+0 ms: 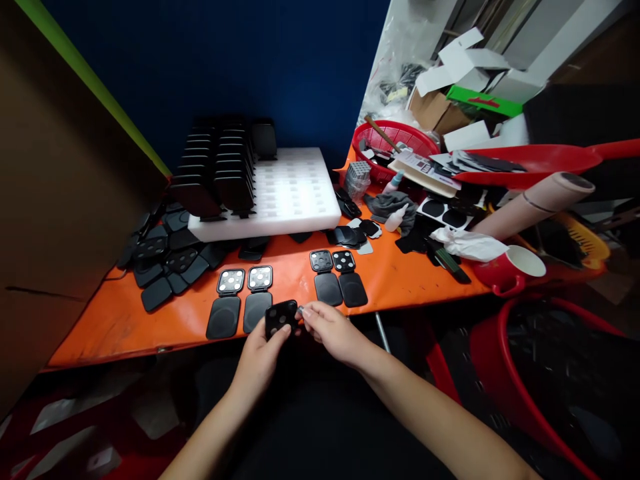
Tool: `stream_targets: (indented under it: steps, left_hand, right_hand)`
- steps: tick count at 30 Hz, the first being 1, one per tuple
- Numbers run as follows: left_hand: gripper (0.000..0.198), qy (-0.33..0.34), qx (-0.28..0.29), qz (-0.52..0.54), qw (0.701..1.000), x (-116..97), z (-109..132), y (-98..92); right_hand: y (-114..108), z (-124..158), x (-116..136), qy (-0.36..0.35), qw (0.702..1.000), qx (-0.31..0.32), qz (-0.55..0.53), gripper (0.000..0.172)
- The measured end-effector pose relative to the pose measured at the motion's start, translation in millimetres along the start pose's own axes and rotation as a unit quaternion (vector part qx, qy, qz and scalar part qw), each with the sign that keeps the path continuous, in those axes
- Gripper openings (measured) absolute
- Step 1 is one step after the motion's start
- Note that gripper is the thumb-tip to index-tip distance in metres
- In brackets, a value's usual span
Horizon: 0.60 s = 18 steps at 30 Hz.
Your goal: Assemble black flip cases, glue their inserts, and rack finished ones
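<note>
Black and dotted white, the square plate (281,317) sits at the near edge of the orange bench (115,320), clamped in your left hand (260,357). Your right hand (334,331) is right beside it, fingertips pinched on a small grey piece (299,311) at the plate's right corner. The two hands nearly touch. Just beyond lie the silver-topped open cases (245,280) and the black open cases (333,261). Farther back, a white foam tray (300,193) carries rows of black parts. A red mug (510,270) stands off to your right.

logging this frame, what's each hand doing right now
Left hand: closed on the black square case.
Right hand: fingers pinched at its edge, item unclear.
</note>
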<state>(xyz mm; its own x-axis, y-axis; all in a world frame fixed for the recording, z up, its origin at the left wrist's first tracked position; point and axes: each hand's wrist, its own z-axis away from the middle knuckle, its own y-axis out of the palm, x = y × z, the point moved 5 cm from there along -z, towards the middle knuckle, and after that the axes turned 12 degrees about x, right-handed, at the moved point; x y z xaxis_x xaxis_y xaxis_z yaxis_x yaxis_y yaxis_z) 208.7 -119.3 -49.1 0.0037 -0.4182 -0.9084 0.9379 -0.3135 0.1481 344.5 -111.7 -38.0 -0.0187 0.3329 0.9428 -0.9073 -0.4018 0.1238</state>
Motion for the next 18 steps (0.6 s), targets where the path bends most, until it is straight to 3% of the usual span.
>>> stream_targets:
  steps: [3,6,9,12,18]
  left_hand:
    - [0.034,0.065,-0.013,-0.167,0.984,-11,4,1.9]
    - [0.029,0.122,0.006,-0.326,0.938,-21,8,11.8]
    - [0.030,0.161,0.030,-0.422,0.891,-26,13,22.0]
    - [0.034,0.189,0.057,-0.467,0.862,-27,16,29.8]
    - [0.039,0.215,0.057,-0.482,0.847,-28,23,31.4]
  right_hand:
    - [-1,5,6,-0.008,0.996,-0.004,0.088,0.028]
    - [-3,9,7,-0.005,0.994,-0.006,0.106,0.029]
    - [-5,15,0,0.026,0.999,0.024,-0.001,0.028]
    - [-4,23,-7,0.061,0.980,0.057,-0.178,0.027]
    - [0,26,-6,0.052,0.949,0.058,-0.306,0.030]
